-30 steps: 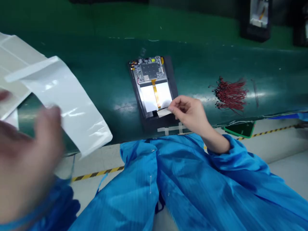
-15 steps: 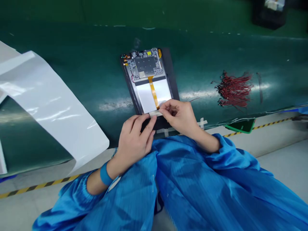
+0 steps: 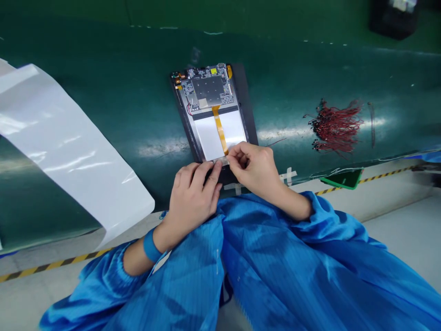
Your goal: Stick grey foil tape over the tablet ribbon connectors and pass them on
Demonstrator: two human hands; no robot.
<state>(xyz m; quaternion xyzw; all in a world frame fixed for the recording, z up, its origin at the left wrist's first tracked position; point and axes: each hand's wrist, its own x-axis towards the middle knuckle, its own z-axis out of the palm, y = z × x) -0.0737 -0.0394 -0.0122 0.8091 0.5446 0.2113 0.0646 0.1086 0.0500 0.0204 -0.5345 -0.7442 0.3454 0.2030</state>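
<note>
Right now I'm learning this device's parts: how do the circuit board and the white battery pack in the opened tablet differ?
The circuit board is dark and crowded with small components; the white battery pack is pale and smooth. The circuit board sits at the far end; the white battery pack lies nearer the left hand and right hand. Both lie flat inside the opened tablet.

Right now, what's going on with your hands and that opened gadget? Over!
Left hand, right hand: both at pale strip, near edge of gadget. Gadget open, circuit board showing. Red wires apart, off right.
</note>
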